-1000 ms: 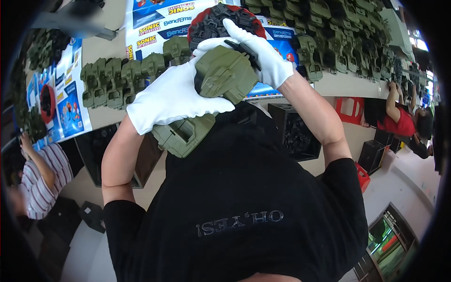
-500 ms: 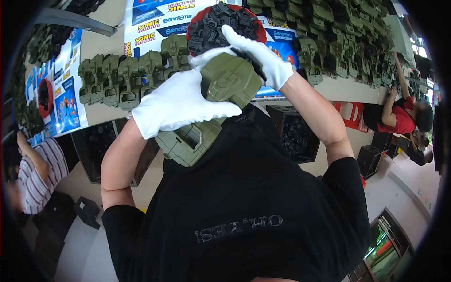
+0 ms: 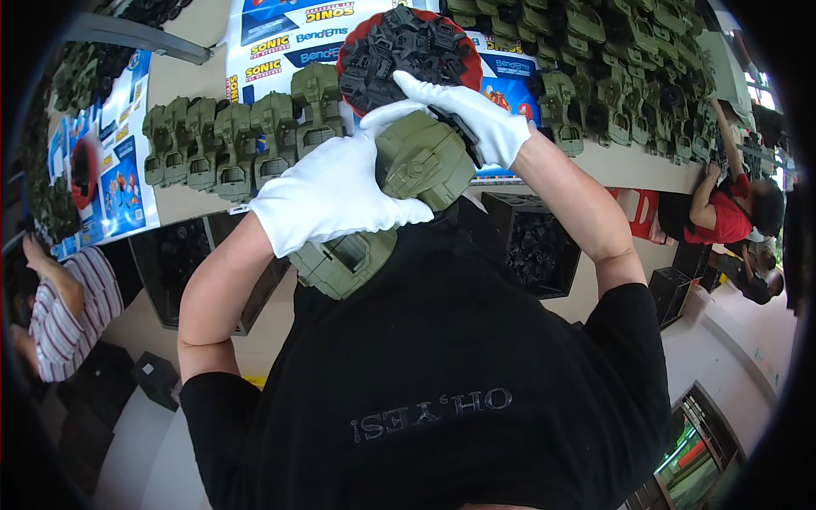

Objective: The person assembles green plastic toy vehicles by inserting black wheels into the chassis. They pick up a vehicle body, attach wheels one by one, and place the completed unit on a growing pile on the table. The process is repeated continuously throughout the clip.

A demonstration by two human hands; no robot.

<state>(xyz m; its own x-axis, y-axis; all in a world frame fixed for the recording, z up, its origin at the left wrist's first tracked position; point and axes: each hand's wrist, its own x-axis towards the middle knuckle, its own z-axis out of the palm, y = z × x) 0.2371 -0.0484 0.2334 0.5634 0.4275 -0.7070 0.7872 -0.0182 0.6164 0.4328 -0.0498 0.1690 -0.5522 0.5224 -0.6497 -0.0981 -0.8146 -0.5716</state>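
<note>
- Olive-green plastic: the toy vehicle body (image 3: 399,195) sits just above the frame centre, at about 12 o'clock, held clear of the table (image 3: 183,204) against the person's black shirt (image 3: 442,374).
- Left hand (image 3: 331,200), in a white glove, is wrapped over the body's middle from the 9 o'clock side; fingers closed on it, palm covering the top.
- Right hand (image 3: 463,119), also white-gloved, comes in from the 2 o'clock side. Its fingers press a small black part (image 3: 459,132) against the body's upper rounded end; the grip is closed on that part.
- The body's lower end (image 3: 340,263) projects below the left glove toward 7 o'clock, its open hollow showing.
- A red tray (image 3: 408,47) heaped with black parts lies at 12 o'clock, just beyond the hands.
- A row of finished green bodies (image 3: 229,140) stands on the table at 10 o'clock; more (image 3: 629,76) are stacked at 1 o'clock.
- Printed blue cartons (image 3: 280,34) lie flat under the tray.
- A person in a striped shirt (image 3: 64,314) sits at 8 o'clock; a person in red (image 3: 731,212) at 3 o'clock.
</note>
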